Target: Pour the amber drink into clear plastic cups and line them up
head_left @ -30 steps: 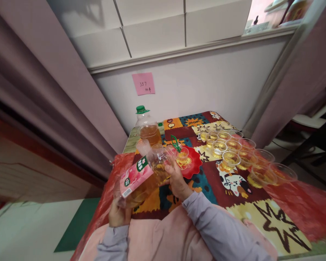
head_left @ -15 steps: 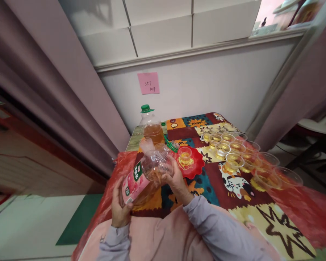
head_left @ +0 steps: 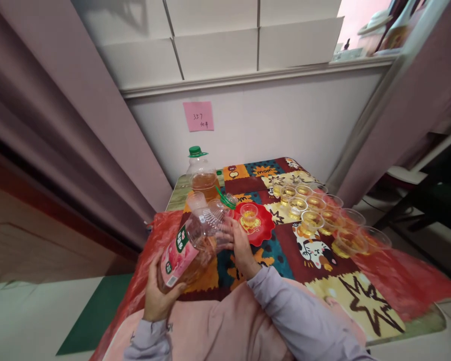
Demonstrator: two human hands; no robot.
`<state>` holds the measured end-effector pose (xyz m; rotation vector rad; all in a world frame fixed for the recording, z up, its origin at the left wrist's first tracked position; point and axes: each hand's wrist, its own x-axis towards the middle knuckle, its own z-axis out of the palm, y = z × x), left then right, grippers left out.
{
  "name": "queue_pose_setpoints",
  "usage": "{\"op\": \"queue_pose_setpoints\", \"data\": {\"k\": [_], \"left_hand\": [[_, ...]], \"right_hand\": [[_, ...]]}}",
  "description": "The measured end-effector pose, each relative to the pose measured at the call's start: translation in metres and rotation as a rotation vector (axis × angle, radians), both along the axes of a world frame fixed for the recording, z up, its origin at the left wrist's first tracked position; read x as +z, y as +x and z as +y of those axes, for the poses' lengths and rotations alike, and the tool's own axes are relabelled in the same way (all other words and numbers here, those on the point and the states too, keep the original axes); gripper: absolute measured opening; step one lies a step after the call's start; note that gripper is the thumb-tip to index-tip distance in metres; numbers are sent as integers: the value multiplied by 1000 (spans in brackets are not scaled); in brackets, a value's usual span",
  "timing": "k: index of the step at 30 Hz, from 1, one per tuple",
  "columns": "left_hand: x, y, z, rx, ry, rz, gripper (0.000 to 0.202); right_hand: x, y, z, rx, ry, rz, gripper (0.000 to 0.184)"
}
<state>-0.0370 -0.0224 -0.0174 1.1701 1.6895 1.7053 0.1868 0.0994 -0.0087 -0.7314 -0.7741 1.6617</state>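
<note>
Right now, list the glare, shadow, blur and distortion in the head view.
Head view: pale streaks of glare on the held bottle; a soft shadow on the white panels, top left; the brown surface at left soft and smeared; the nearest cups stretched sideways; the pink note sharp enough to read 357.

Even indoor light, wide-angle stretch at edges.
Shadow far left on white panels (head_left: pixel 218 52); far-right alcove (head_left: pixel 355 20) bright; small glints on bottle (head_left: pixel 191 245); brown surface (head_left: pixel 45 225) at left blurry.
</note>
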Motion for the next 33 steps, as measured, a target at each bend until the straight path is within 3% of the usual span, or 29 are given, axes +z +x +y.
{"op": "queue_pose_setpoints", "data": {"k": [6,14,17,20,24,27,33], "left_hand": [[-6,-5,2,-20,-25,3,108],[-15,-3,1,-60,-30,-36,113],[-14,0,0,-37,-15,-45,110],[-14,3,-2,-31,-1,-31,106],[-18,-2,-3,-43,-2,-33,109],[-23,-8,-3,-87,-16,-56,115],[-27,-14,-3,-73,-42,-50,116]], "right_hand": [[6,31,10,6,106,-302,62],[34,140,42,-238,316,-833,45],[49,162,61,-252,429,-1099,37],[59,157,73,-159,538,-1333,34],[65,129,83,-21,629,-1586,55],[68,110,89,59,652,-1735,67],[68,91,97,141,634,-1907,64]]}}
